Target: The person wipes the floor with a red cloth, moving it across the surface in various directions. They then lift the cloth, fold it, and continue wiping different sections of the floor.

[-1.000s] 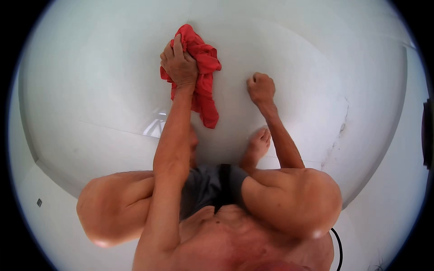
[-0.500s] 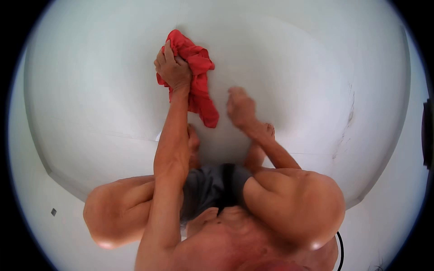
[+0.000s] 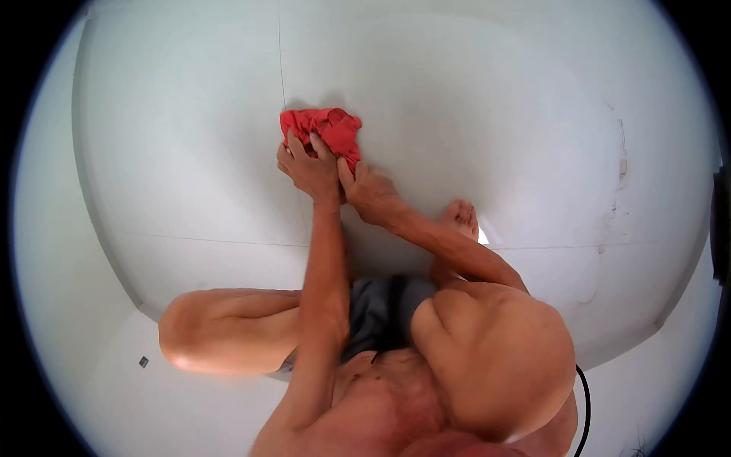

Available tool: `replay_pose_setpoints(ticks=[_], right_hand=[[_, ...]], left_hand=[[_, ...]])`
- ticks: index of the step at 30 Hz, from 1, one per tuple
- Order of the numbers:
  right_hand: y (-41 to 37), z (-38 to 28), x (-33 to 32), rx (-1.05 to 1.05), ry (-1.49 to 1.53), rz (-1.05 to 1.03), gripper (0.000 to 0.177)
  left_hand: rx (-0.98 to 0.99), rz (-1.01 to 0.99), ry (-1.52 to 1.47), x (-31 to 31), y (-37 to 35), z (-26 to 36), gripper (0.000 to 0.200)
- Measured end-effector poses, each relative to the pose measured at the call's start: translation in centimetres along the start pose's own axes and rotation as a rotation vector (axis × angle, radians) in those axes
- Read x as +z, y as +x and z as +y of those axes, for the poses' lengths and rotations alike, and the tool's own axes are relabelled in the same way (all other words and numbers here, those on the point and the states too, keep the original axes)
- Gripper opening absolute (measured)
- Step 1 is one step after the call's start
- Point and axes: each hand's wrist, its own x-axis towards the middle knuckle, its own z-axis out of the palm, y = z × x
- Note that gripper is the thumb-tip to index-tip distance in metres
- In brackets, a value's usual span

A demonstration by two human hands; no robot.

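A bunched red cloth [image 3: 335, 129] lies on the pale tiled floor [image 3: 487, 99]. At its lower left, my left hand [image 3: 311, 167] grips the fabric with bent fingers. My right hand [image 3: 369, 192] is beside it, its fingers closed on the cloth's lower edge near my left wrist. Part of the cloth is hidden under my fingers.
My bare foot [image 3: 461, 219] is on the floor to the right of my hands. Dark marks [image 3: 621, 167] run down the floor at the right. A small dark object [image 3: 144, 362] lies at the lower left. A black cable [image 3: 585, 404] curves at the lower right.
The red cloth is now bunched smaller and nearer to me. My right hand has moved left from bare floor and taken hold of it. The view has shifted slightly.
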Motion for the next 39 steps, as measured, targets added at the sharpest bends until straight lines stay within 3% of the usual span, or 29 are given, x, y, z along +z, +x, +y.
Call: replay_pose_setpoints(ticks=[3, 6, 10, 14, 16, 20, 22, 26, 28, 31, 34, 37, 39], right_hand=[[-1.2, 1.7, -2.0, 0.069, 0.037, -0.041, 0.072], [-2.7, 5.7, -3.7, 0.124, -0.061, 0.067, 0.069], [-7.7, 12.2, -7.2, 0.426, -0.1, 0.151, 0.06], [-14.1, 17.3, -10.7, 0.786, -0.172, 0.13, 0.059], [-15.7, 17.6, -10.8, 0.789, -0.133, 0.251, 0.059], [-14.3, 16.9, -9.1, 0.619, 0.123, 0.451, 0.059], [-11.6, 14.7, -8.3, 0.535, 0.208, 0.438, 0.058], [-6.9, 10.0, -5.0, 0.443, 0.119, 0.059, 0.055], [-4.4, 7.8, -2.8, 0.175, 0.16, 0.003, 0.055], [-0.8, 4.9, -1.8, 0.023, 0.15, -0.085, 0.058], [0.8, 3.5, -2.1, 0.002, 0.124, -0.072, 0.063], [0.1, 4.8, -2.2, 0.128, 0.14, -0.047, 0.064], [-1.5, 6.9, -6.1, 0.244, 0.093, -0.071, 0.06]], left_hand=[[-0.008, 0.027, -0.025, 1.1, -1.9, 1.7, 0.041], [-0.042, -0.117, -0.11, 1.8, -2.3, 7.9, 0.043], [0.279, -0.128, -0.275, 4.9, -5.6, 17.6, 0.039], [0.411, -0.354, -0.548, 5.5, -10.7, 27.9, 0.041], [0.453, -0.386, -0.618, 5.2, -12.2, 29.2, 0.042], [0.562, -0.501, -0.641, 5.5, -11.5, 27.4, 0.046], [0.494, -0.388, -0.584, 5.0, -9.7, 24.0, 0.044], [0.332, -0.159, -0.285, 3.0, -5.7, 14.1, 0.042], [0.149, -0.071, -0.144, 2.6, -5.1, 8.3, 0.039], [-0.073, 0.006, 0.022, 1.8, -4.1, 1.8, 0.04], [-0.018, 0.093, 0.028, -0.2, -3.8, 0.8, 0.042], [-0.095, -0.07, 0.055, -1.2, -3.7, 6.7, 0.044], [0.125, -0.027, -0.009, 0.6, -4.2, 9.0, 0.044]])
